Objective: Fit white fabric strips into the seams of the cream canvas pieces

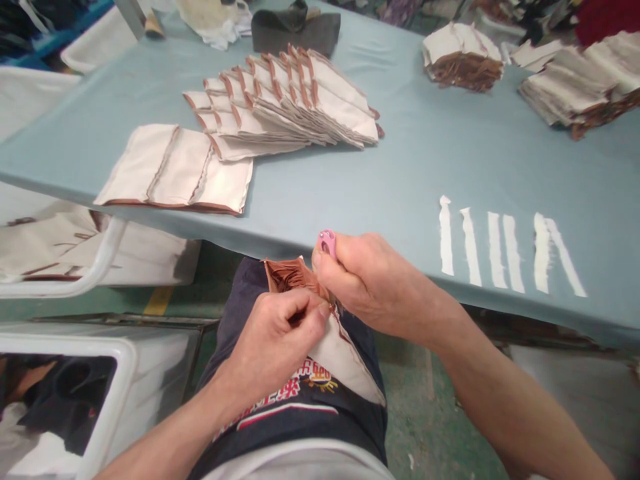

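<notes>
Six strips (497,250) lie by the desk (395,187) edge, frame right, apart from the right hand (370,280), fingers clenching a half-hidden tool (327,239). The left hand's (277,327) fingers pinch cloth (345,357).

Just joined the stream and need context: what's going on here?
A person holds a cream-and-brown fabric piece over their lap, just off the table edge. The left hand pinches it near its brown opening; the right hand grips a small pink tool beside it, the tool's working end hidden. On the table lie a fanned stack of similar pieces and loose white strips.
</notes>
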### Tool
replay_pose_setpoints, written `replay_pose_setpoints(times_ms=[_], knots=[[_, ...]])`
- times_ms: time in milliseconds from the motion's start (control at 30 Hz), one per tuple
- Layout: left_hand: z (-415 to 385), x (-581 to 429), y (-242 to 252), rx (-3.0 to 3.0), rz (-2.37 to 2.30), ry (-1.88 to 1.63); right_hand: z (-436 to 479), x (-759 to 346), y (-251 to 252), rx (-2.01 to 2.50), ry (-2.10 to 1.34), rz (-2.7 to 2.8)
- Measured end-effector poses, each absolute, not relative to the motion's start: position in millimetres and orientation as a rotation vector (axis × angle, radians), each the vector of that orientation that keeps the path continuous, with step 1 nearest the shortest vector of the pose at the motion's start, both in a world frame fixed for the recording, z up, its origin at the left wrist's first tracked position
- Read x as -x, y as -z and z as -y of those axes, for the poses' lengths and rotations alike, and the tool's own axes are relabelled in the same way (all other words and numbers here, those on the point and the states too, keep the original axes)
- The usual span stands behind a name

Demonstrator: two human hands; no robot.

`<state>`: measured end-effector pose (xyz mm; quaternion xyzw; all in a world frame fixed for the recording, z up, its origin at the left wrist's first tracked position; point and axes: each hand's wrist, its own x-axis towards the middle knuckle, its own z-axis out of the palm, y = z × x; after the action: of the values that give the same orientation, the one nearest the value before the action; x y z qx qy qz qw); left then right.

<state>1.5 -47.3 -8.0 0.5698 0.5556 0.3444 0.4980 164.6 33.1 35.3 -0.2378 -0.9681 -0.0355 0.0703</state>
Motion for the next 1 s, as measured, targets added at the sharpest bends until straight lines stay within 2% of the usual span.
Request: replay_pose_setpoints(times_ms=[100,167,367,500,800,1000], knots=[[50,-2,12,-1.342,-1.361,-0.819,-30,-164,-32,0.634,0.201,2.925],[51,-2,15,-1.331,-1.37,-0.805,-27,-160,-32,0.693,0.117,2.941],[49,5,18,-1.141,-1.222,-0.757,-17,-151,-35,1.174,-0.78,2.508],[47,16,19,-1.065,-1.014,-0.65,-13,-157,-35,1.213,-1.052,2.29],[53,13,29,-0.791,-0.906,-0.62,9,-169,-24,1.13,-1.044,2.254],[53,13,29,-0.861,-0.947,-0.599,10,-170,-18,1.247,-1.083,2.155]])
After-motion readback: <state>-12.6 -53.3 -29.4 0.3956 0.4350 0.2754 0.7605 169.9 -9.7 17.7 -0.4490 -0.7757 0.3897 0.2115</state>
